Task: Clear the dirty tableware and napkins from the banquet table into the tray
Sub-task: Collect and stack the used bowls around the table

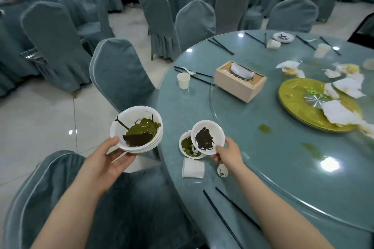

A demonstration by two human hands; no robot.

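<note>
My left hand [105,161] holds a stack of white bowls [137,127] smeared green and dark, off the table's left edge above a chair. My right hand [228,151] grips a small white dish [208,137] with a dark smear, tilted up just above the table. Beneath it a second small dish [187,146] with green residue rests on the round table [263,168]. A paper cup [192,168] lies on its side beside a soiled spoon [222,170]. Black chopsticks [228,218] lie near the front edge. No tray is in view.
A tissue box [238,81], an upright paper cup [183,80], a spoon and more chopsticks sit further back. Crumpled napkins [344,85] litter the yellow-centred turntable [293,103]. Covered chairs [119,75] ring the table; another stands under my arms.
</note>
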